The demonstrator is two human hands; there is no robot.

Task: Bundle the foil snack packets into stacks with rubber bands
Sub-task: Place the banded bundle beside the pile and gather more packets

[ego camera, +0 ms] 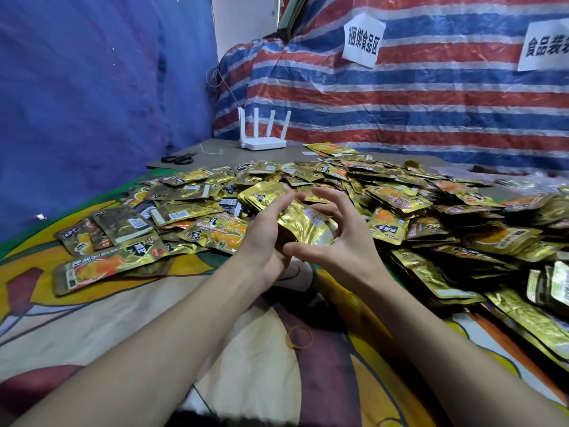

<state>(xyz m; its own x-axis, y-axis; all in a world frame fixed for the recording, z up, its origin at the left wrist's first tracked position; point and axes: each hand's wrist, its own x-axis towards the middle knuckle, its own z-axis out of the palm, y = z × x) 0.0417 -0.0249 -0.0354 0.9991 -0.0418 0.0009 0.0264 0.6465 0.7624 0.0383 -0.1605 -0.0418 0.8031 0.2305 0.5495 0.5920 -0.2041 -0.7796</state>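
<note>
Packet stack (303, 218), gold foil, possibly banded

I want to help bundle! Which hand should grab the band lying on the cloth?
Probably the right hand. The left hand grips the stack, while the right's fingers are spread and not clamped on it. The band lies between both arms, so either could reach.

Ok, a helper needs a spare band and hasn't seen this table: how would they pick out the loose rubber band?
Start at the colourful printed cloth before the heap of gold packets. On it, nearer the viewer than the left hand and right hand, lies a thin yellowish rubber band. It is the only ring flat on bare cloth, touching no packet.
</note>
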